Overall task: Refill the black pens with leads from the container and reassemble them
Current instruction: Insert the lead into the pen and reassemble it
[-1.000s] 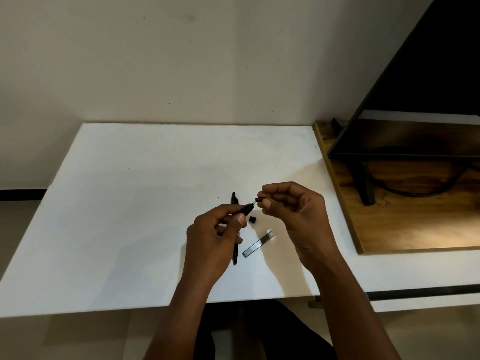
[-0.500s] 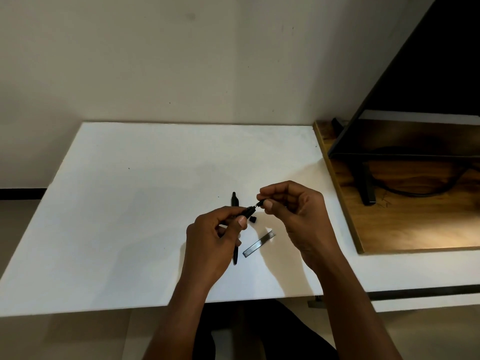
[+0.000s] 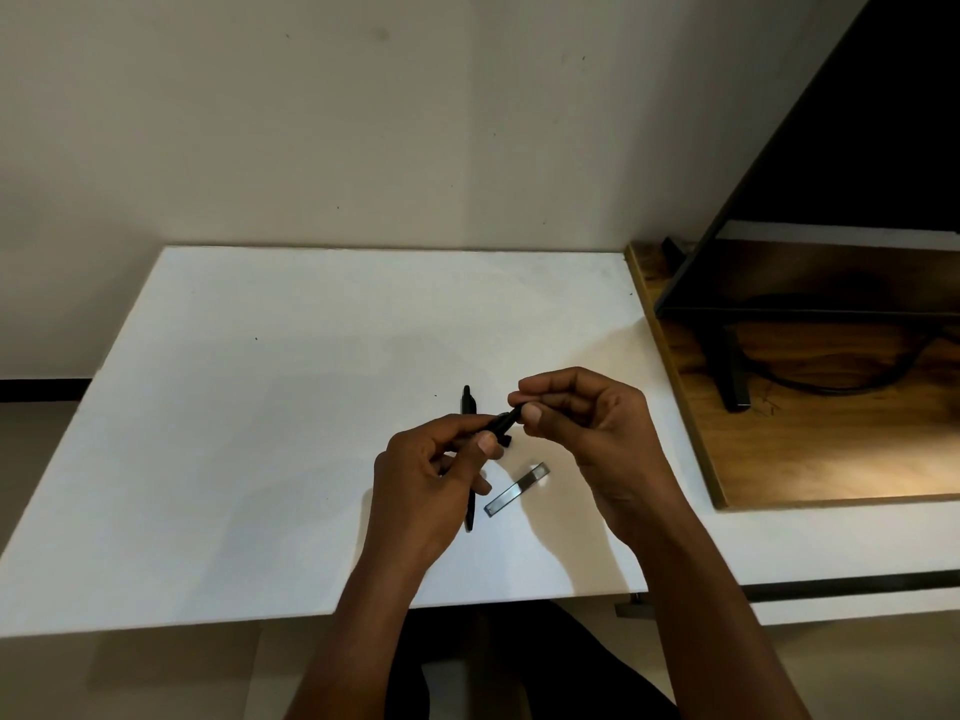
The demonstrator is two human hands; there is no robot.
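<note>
Left hand (image 3: 426, 480) has a closed grip on pen (image 3: 503, 421); right hand (image 3: 582, 423) pinches its tip end, piece too small to tell. Second pen (image 3: 466, 402) and container (image 3: 517, 490) lie on bench (image 3: 260, 433) just below the grip. Misaligned push could likely snap the lead or drop the cap.

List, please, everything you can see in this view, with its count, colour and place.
black pen: one, black, held in both hands above the table.
second pen: one, black, lying on the table, partly hidden under the left hand.
small cap: one, black, on the table beside the held pen.
lead container: one, grey, flat on the table between the wrists.
table: one, white.
wooden board: one, brown, right.
left hand: closed on the pen.
right hand: pinching the pen's end.
</note>
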